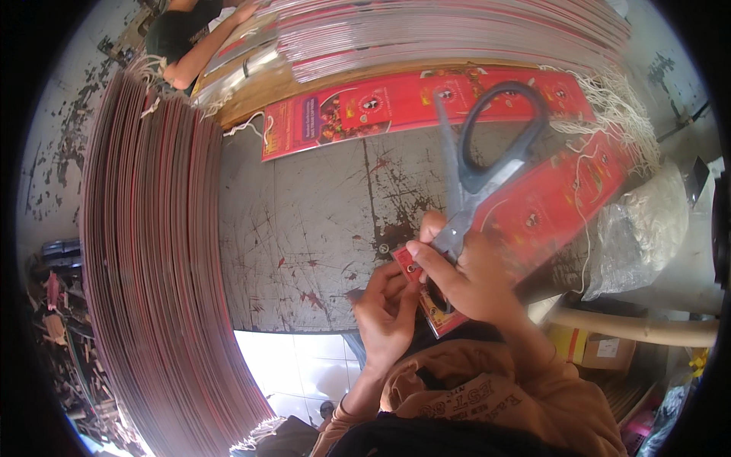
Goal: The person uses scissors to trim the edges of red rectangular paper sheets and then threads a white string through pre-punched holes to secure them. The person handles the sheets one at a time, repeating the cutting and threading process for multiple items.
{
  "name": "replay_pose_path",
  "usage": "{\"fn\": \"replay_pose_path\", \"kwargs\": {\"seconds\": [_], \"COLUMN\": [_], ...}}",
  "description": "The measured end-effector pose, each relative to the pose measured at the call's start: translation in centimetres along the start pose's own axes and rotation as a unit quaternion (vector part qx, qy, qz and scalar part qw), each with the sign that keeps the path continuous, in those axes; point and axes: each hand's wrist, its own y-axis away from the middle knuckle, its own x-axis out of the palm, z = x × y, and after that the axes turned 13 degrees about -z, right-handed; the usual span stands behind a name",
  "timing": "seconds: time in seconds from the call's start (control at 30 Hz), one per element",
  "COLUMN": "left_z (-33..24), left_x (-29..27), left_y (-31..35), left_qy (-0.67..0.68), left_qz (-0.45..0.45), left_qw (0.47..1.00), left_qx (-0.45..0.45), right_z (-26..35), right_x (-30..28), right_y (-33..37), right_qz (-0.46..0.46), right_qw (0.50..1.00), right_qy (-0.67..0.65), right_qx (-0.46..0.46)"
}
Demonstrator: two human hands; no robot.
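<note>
A long red printed strip [533, 215] lies slantwise on the worn grey table, and its near end appears to reach my hands. My left hand [387, 314] pinches that end beside a small ringed hole in the corner. In my right hand [474, 280] are large scissors with dark grey handles [542, 122], gripped close to the pivot. The scissors are spread wide: one handle loop and one blade point up and away. The lower blade, mostly hidden by my fingers, seems to reach the hole. Another red printed strip [411, 103] lies flat across the table's far side.
A tall row of packed strips [152, 266] stands along the left, and another stack [457, 30] lies at the back. White strings [620, 114] bunch at the right, above a clear plastic bag [640, 228]. Another person's arm [202, 57] is at the far left.
</note>
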Motion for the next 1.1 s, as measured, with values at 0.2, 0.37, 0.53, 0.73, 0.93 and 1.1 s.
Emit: {"fn": "replay_pose_path", "kwargs": {"seconds": [0.2,0.37,0.53,0.73,0.93,1.1], "left_z": [0.0,0.3,-0.2,-0.5,-0.9,-0.6], "left_x": [0.2,0.1,0.2,-0.2,-0.1,-0.6], "left_y": [0.3,0.4,0.0,0.0,-0.1,-0.3], "left_qy": [0.001,0.007,0.015,0.002,0.05,0.063], "left_qz": [-0.011,-0.01,0.003,0.001,0.021,0.043], "left_qw": [1.0,1.0,1.0,0.999,0.996,0.992], "left_qx": [0.013,0.02,0.002,-0.035,-0.075,-0.102], "right_z": [0.1,0.1,0.2,0.7,-0.4,-0.7], "right_x": [0.3,0.3,0.5,-0.4,-1.8,-1.6], "right_y": [0.0,0.0,0.0,0.9,-0.1,-0.2], "right_qz": [-0.004,0.008,-0.009,-0.119,-0.053,-0.047], "right_qw": [0.999,0.999,0.997,0.989,0.998,0.998], "right_qy": [0.024,0.04,0.06,-0.032,-0.022,-0.015], "right_qx": [-0.022,-0.022,-0.048,-0.082,-0.022,-0.037]}}
